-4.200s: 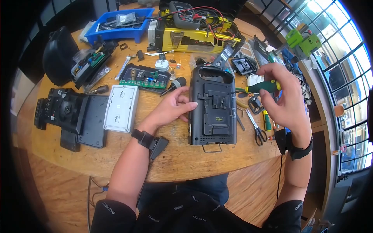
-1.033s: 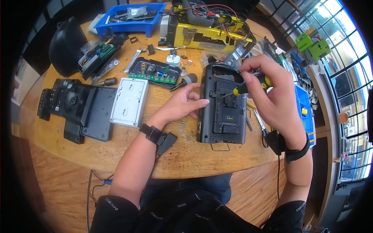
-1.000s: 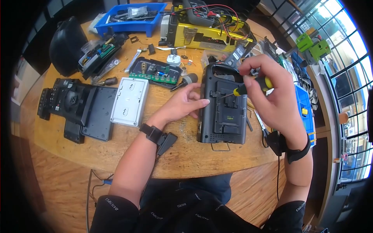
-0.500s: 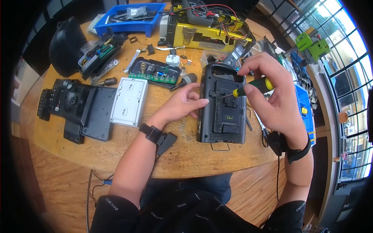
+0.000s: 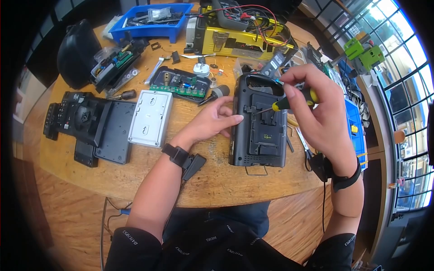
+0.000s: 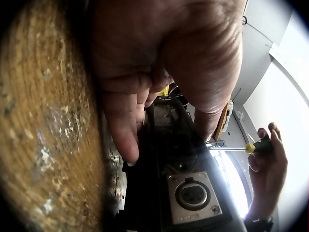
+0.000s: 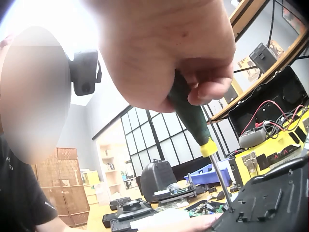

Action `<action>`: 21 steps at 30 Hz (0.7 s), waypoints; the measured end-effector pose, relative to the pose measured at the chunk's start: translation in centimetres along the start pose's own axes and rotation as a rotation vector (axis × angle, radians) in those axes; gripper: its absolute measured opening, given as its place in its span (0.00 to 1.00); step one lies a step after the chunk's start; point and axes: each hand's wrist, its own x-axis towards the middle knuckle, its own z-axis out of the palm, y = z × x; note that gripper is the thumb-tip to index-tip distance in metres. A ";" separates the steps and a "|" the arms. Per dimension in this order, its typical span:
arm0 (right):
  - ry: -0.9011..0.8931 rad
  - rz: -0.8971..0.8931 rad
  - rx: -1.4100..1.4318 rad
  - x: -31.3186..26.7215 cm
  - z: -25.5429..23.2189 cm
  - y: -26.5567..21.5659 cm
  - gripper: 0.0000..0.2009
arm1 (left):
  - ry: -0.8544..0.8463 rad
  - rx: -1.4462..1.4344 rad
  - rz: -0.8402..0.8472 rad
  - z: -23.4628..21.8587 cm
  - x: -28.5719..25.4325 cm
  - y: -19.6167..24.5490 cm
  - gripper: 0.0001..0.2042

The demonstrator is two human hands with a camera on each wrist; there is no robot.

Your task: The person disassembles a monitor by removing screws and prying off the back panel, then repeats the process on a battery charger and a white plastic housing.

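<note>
A black handled battery charger (image 5: 260, 156) with a mounting plate on its upper face lies on the wooden table. My left hand (image 5: 210, 121) holds its left edge, thumb over the face and fingers down the side. In the left wrist view a round metal socket (image 6: 192, 194) shows in the charger's end. My right hand (image 5: 318, 106) grips a green and yellow screwdriver (image 7: 192, 113) above the charger. The shaft slants down, and its tip meets the charger's face near the plate's upper left corner, as the right wrist view shows.
To the left lie a white casing (image 5: 149, 119) and black equipment parts (image 5: 81, 119). Behind are an open circuit board tray (image 5: 178, 83), a blue bin (image 5: 151, 22) and a yellow case (image 5: 244, 43) with cables. Scissors (image 5: 307, 151) lie right of the charger.
Since the oldest frame, the screwdriver has come from the charger's right edge onto its face. Over the last second my right fingers shift on the handle; my left hand stays in place.
</note>
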 end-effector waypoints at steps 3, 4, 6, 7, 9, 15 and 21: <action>0.048 -0.085 -0.008 0.2 -0.1 -0.3 0.10 | -0.001 0.000 -0.002 0.0 -0.1 0.1 0.37; 0.041 -0.101 -0.003 0.2 -0.3 -0.6 0.10 | -0.001 -0.004 0.000 0.0 -0.1 0.1 0.37; 0.012 -0.053 -0.028 0.0 -0.5 -1.0 0.10 | -0.002 -0.007 0.001 0.1 -0.1 0.1 0.37; -0.019 -0.007 -0.051 -0.1 -0.5 -1.0 0.11 | -0.002 -0.006 0.002 0.1 -0.1 0.1 0.37; -0.021 0.026 -0.033 -0.2 -0.4 -0.7 0.11 | -0.001 -0.005 0.003 0.1 -0.1 0.2 0.37; 0.042 -0.093 -0.027 0.1 -0.2 -0.3 0.10 | 0.006 -0.003 -0.007 0.2 -0.2 0.4 0.37; -0.013 -0.019 0.023 -0.1 -0.2 -0.1 0.13 | 0.002 0.003 -0.002 0.1 -0.2 0.3 0.38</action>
